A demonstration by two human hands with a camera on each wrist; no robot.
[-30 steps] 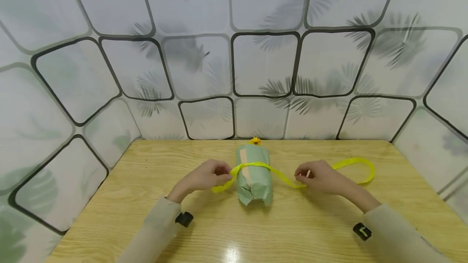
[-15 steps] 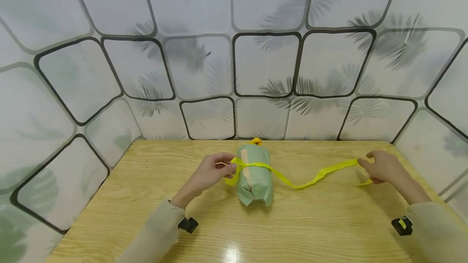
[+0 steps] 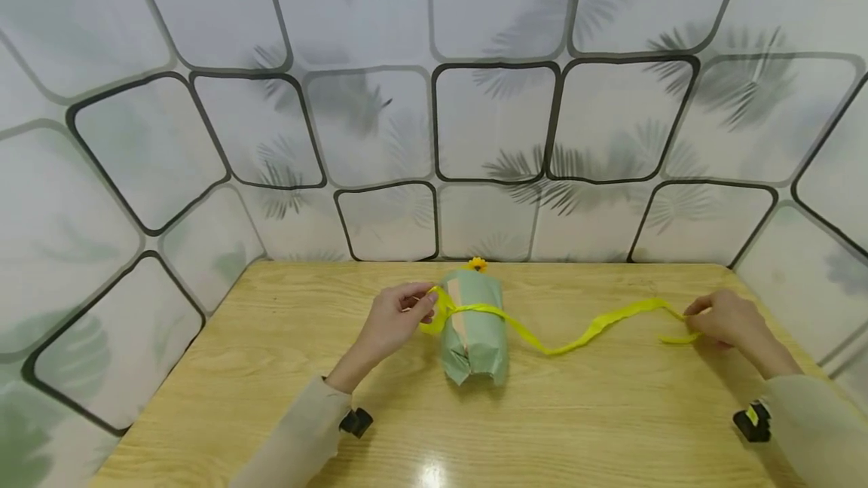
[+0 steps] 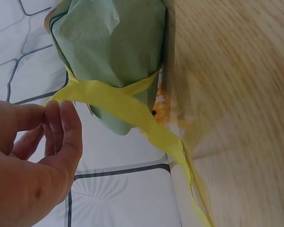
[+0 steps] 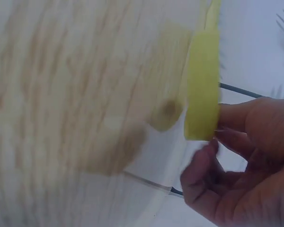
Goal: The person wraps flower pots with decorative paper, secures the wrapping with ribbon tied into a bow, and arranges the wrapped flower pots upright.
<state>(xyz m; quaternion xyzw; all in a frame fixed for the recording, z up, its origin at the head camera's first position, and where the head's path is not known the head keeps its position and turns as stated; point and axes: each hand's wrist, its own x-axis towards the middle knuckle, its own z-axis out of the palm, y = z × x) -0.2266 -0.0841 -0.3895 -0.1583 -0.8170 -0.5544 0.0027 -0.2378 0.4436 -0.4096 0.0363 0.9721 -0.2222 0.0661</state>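
A bouquet wrapped in pale green paper [image 3: 487,341] lies on the table, with a yellow-orange flower [image 3: 478,264] showing at its far end. Around its middle runs a yellow ribbon [image 3: 563,349]. My left hand [image 3: 393,320], just left of the bouquet, pinches the ribbon between thumb and fingertips; in the left wrist view a length of that ribbon [image 4: 116,101] trails down past the paper. Far to the right, my right hand [image 3: 731,322] pinches the ribbon's other stretch near its end, a flat strip [image 5: 202,85] at the fingertips in the right wrist view.
The wooden table [image 3: 597,420] reaches back to a white wall covering [image 3: 495,119] with dark outlined shapes and leaf prints. Similar panels stand at the left and right. A dark strapped device [image 3: 356,422] sits at each sleeve cuff.
My right hand has moved far right, drawing the ribbon out into a long wavy line, then dipped slightly. My left hand has risen a little closer to the bouquet. The bouquet has stayed in place.
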